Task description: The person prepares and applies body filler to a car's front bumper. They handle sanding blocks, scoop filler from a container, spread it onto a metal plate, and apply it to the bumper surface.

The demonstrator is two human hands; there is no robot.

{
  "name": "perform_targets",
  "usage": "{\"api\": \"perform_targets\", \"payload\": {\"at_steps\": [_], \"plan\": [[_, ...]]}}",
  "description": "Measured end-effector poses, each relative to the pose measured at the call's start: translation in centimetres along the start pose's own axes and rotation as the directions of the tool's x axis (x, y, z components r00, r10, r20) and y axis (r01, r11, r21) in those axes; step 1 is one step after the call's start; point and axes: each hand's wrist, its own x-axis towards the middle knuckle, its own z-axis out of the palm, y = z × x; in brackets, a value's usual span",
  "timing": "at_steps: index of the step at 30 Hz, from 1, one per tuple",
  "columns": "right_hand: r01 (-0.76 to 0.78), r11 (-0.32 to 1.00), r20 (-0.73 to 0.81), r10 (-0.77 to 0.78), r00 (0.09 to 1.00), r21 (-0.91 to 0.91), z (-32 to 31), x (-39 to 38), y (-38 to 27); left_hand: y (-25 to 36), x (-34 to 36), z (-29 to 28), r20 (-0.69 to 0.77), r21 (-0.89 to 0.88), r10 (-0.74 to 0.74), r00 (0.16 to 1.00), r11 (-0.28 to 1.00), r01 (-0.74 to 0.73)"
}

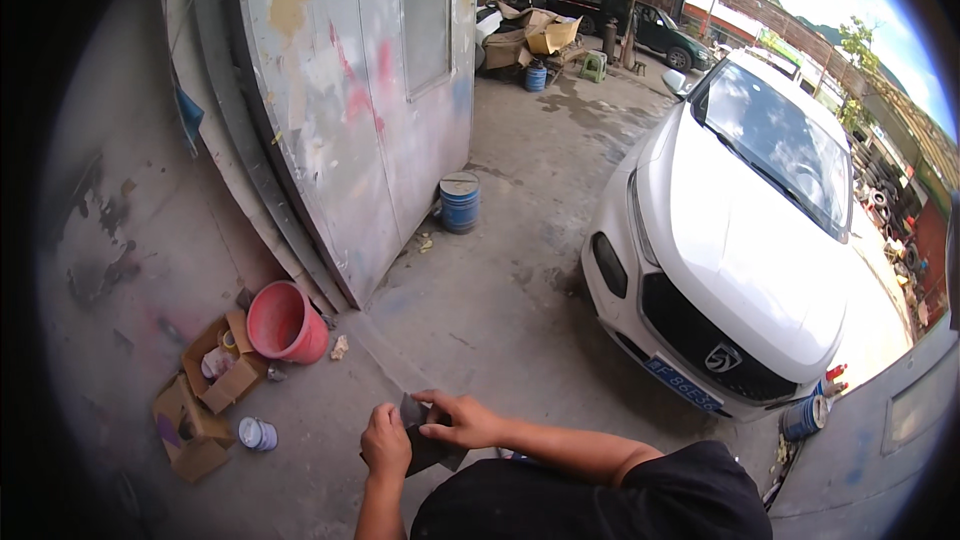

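white car [760,230], pink bucket [285,323], blue drum [460,202], open cardboard boxes [205,395] on concrete

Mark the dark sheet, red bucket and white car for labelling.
dark sheet [428,448], head view, lower half between the hands
red bucket [283,323], head view, inner wall
white car [745,240], head view, bonnet

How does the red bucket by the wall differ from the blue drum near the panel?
The red bucket lies tipped, mouth open; the blue drum stands upright with a lid on. The red bucket sits beside cardboard boxes; the blue drum stands alone by the panel. Both rest on the concrete floor.
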Motion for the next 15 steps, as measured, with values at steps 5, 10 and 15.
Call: {"api": "perform_targets", "payload": {"at_steps": [5, 10, 15], "plan": [[0.028, 0.997, -0.101, -0.021, 0.995, 0.066, 1.2, 0.4, 1.7, 0.8, 0.2, 0.1, -0.048, 0.024, -0.007, 0.999, 1.000, 0.008], [0.061, 0.996, -0.160, -0.050, 0.986, 0.064, 1.3, 0.4, 0.4, 1.0, 0.7, -0.2, -0.087, 0.020, 0.014, 0.996, 1.000, -0.012], [0.044, 0.997, -0.168, -0.033, 0.985, 0.063, 1.8, 0.5, 0.3, 1.3, 0.8, -0.2, -0.091, 0.048, -0.004, 0.996, 0.999, 0.009]]}}
